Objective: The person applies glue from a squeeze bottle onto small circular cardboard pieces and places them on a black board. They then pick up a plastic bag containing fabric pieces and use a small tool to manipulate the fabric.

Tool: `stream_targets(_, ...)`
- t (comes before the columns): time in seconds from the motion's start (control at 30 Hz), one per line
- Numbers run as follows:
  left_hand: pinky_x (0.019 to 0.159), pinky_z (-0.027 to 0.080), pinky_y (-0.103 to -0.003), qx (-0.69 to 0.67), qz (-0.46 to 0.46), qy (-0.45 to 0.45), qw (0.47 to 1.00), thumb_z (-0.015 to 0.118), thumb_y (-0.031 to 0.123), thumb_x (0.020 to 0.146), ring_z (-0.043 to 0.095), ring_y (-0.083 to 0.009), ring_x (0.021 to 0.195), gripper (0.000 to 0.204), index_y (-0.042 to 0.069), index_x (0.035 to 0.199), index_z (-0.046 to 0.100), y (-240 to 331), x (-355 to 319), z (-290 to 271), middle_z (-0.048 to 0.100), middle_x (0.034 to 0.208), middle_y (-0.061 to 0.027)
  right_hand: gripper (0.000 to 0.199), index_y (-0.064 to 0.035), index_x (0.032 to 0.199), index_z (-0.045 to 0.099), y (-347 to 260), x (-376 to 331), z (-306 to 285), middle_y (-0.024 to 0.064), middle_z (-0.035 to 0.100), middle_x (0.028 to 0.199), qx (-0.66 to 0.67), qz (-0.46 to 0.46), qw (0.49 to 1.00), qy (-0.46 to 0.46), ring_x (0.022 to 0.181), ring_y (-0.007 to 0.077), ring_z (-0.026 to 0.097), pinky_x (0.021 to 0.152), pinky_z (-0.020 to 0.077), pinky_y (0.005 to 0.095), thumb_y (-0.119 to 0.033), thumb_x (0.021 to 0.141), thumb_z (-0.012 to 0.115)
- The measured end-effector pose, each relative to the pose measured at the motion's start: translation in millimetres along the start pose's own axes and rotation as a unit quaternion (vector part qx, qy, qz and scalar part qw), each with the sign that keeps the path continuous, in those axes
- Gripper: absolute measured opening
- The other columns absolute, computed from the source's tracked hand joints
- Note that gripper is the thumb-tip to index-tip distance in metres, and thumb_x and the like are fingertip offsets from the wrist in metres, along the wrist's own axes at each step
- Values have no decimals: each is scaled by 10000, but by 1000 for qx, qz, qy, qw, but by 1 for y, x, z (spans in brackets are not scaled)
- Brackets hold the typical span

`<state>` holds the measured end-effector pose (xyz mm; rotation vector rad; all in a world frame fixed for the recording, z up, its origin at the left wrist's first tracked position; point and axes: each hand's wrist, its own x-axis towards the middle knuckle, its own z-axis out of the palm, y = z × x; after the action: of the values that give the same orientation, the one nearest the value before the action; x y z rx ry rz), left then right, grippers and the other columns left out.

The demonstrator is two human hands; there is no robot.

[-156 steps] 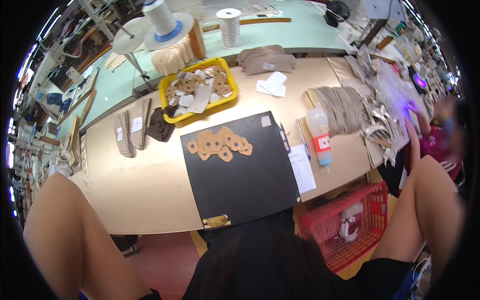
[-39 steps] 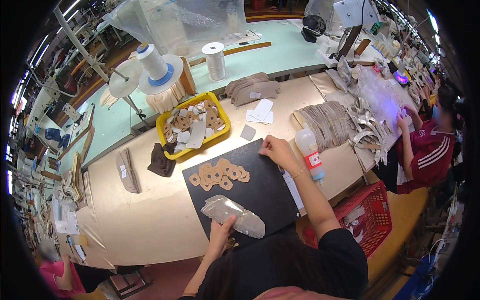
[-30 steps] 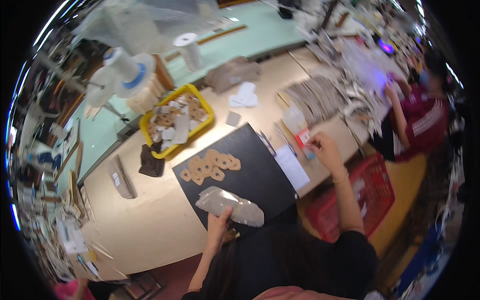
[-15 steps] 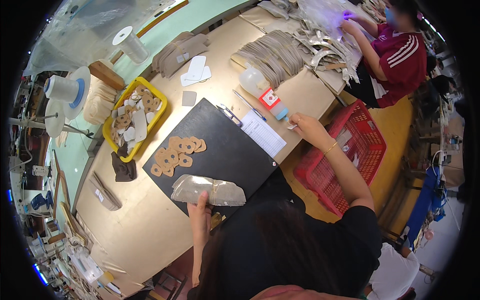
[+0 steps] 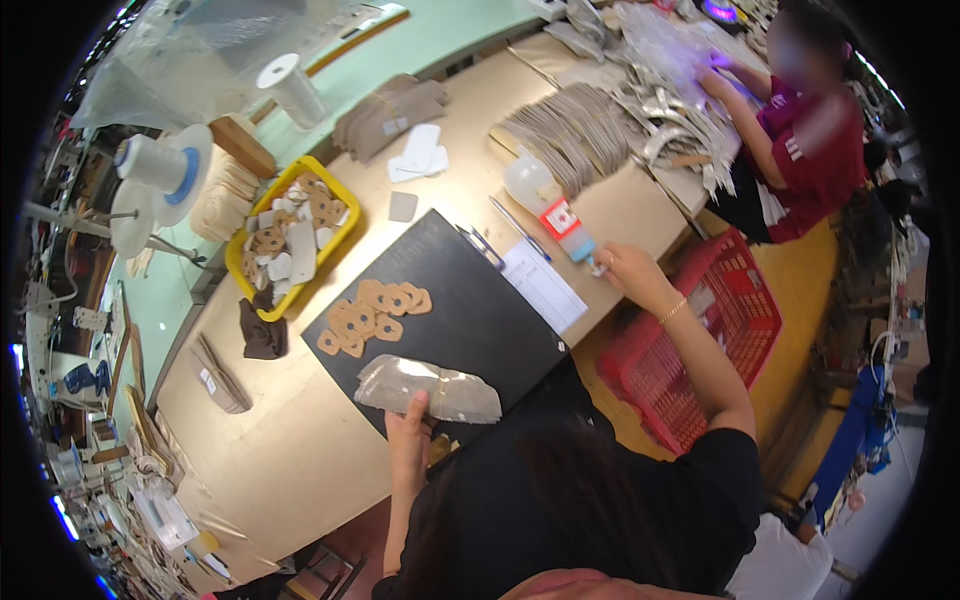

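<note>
One left hand [image 5: 408,428] around grey stack [image 5: 425,388]; right hand [image 5: 632,275] with white scrap [image 5: 598,268]; red-labelled bottle [image 5: 557,215]

Bottle label [image 5: 561,217] and printed sheet [image 5: 541,287] — neither is legible.

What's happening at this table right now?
The person's left hand holds a banded grey-brown bundle over the near part of the black board. The right hand pinches what looks like a small white piece beside the clear bottle. Tan cutouts lie piled on the board.
</note>
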<state>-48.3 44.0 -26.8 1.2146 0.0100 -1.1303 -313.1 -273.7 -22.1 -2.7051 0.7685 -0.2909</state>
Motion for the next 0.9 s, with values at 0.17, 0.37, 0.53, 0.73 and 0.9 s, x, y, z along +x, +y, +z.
stream_targets(0.17, 873, 516, -405, -1, 0, -19, 1000, 617, 150, 885, 590, -242, 1052, 455, 25, 1261, 393, 3, 0, 0, 547, 1173, -129, 158, -91, 887, 518, -3, 4, -5, 110, 544, 823, -20, -13, 1000, -16, 753, 321, 577, 660, 455, 417, -80, 767, 620)
stream_targets(0.37, 853, 531, -408, -8, 6, -24, 1000, 600, 127, 890, 593, -243, 1046, 446, 12, 1264, 385, 4, -2, 1, 545, 1172, -137, 233, -132, 1009, 567, -11, 5, -30, 111, 522, 1050, -94, 11, 995, -45, 889, 306, 567, 764, 448, 422, -45, 794, 540)
stream_targets(0.53, 861, 531, -409, -2, 2, -22, 1000, 600, 121, 888, 592, -247, 1050, 451, 15, 1267, 380, 2, 0, -2, 539, 1176, -138, 333, -225, 1104, 577, -10, 37, -47, 69, 491, 1250, -217, -77, 973, 18, 1106, 284, 492, 941, 393, 444, -81, 811, 512)
stream_targets(0.73, 860, 523, -407, 0, 11, -16, 1000, 614, 157, 886, 586, -234, 1054, 431, 27, 1243, 409, -1, -2, -3, 549, 1165, -119, 316, -329, 1084, 574, 0, 88, -20, -16, 405, 1383, -286, -326, 901, 15, 1277, 273, 388, 1061, 290, 504, -171, 811, 549)
stream_targets(0.9, 854, 531, -393, -28, 20, 3, 999, 609, 145, 889, 600, -240, 1037, 452, 10, 1264, 396, -4, -3, -2, 549, 1173, -133, 318, -297, 1086, 580, -3, 104, -35, 6, 440, 1373, -284, -354, 891, -16, 1267, 269, 409, 1060, 307, 490, -184, 789, 596)
